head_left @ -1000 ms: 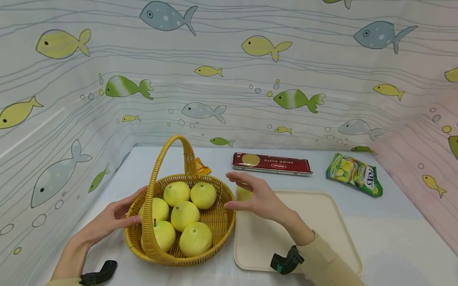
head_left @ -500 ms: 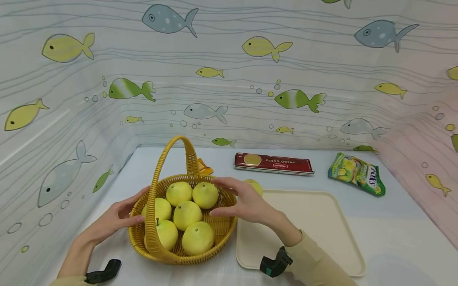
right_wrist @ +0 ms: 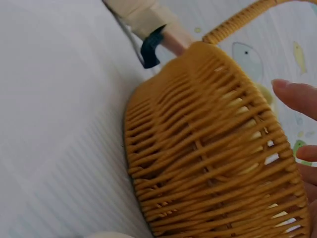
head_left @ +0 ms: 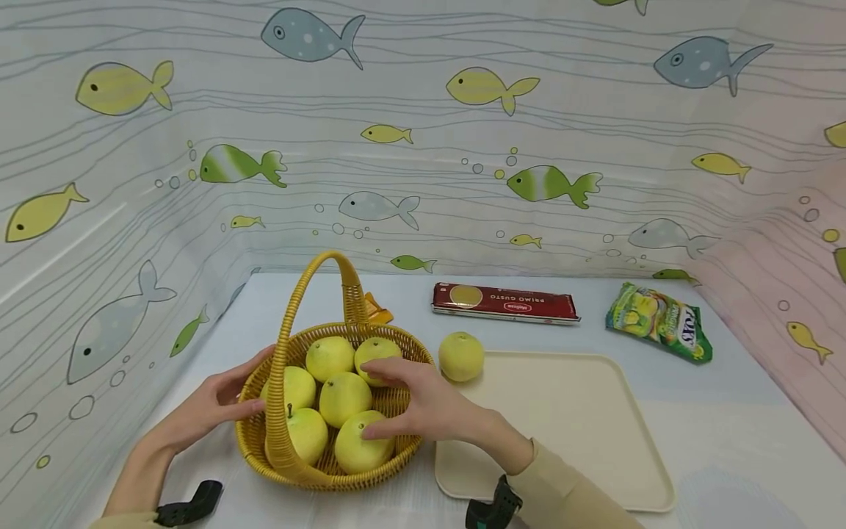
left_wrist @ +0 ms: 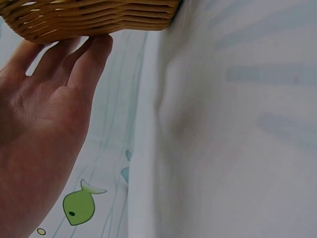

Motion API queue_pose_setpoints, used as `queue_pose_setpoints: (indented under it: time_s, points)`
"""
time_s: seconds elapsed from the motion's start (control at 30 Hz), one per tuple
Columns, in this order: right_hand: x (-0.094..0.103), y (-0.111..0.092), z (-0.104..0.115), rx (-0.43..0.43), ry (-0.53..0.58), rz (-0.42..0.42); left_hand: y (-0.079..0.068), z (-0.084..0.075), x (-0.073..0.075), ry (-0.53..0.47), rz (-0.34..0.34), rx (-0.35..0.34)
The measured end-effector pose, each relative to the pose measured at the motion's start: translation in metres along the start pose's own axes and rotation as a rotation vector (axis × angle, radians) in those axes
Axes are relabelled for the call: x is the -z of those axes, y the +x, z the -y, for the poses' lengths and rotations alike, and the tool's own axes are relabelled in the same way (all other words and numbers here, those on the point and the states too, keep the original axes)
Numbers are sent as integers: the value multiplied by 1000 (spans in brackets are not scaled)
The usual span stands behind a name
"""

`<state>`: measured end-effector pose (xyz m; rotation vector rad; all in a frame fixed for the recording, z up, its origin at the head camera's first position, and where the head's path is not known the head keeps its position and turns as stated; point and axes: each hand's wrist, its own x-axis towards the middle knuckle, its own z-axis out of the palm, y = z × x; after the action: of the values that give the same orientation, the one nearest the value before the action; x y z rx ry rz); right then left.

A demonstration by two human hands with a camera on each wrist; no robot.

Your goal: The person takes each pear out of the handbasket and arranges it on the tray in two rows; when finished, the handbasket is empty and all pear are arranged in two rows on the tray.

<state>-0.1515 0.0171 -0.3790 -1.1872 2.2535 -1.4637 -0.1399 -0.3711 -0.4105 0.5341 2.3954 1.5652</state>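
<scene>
A yellow woven basket [head_left: 324, 481] with a tall arched handle [head_left: 288, 338] holds several round yellow-green fruits [head_left: 345, 400], apples or round pears. At its left side my left hand [head_left: 205, 408] grips the basket, thumb over the rim and fingers along the outer wall. Those fingers [left_wrist: 94, 64] touch the wicker in the left wrist view. Over the right half of the basket reaches my right hand [head_left: 429, 404], thumb and fingers spread apart with nothing between them. Its thumb is in front of the lower right fruit [head_left: 360, 452]; its fingers partly cover the upper right fruit [head_left: 373, 353].
A cream tray [head_left: 562, 426] lies right of the basket, with one more yellow-green fruit [head_left: 461, 357] at its far left corner. Behind are a red Primo Gusto package [head_left: 505, 303], a green Fox's bag [head_left: 657, 323] and an orange wrapper [head_left: 377, 308]. Fish-patterned cloth surrounds the table.
My right hand has moved left and nearer, from beside the tray fruit to over the basket. The fruit by the tray is now uncovered. My left hand keeps its grip on the basket.
</scene>
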Motion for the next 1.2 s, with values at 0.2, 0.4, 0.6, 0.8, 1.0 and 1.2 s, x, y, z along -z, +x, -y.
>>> queue_pose_setpoints:
  time_s: [0.2,0.4,0.6,0.8,1.0,1.2]
  points:
    - [-5,-1,1,8,-79,27,1,-1,0,-18,11,1]
    - [-6,-1,-2,30,-184,46,1,0,0,4,0,8]
    - [-7,-2,-2,35,-261,65,1,1,0,7,-2,-1]
    - [-6,-2,-1,32,-326,108,1,1,0,-20,11,-11]
    - [-9,-1,2,34,-385,143,1,1,0,-23,8,-3]
    - [-12,0,3,20,-445,150,1,1,0,-22,7,0]
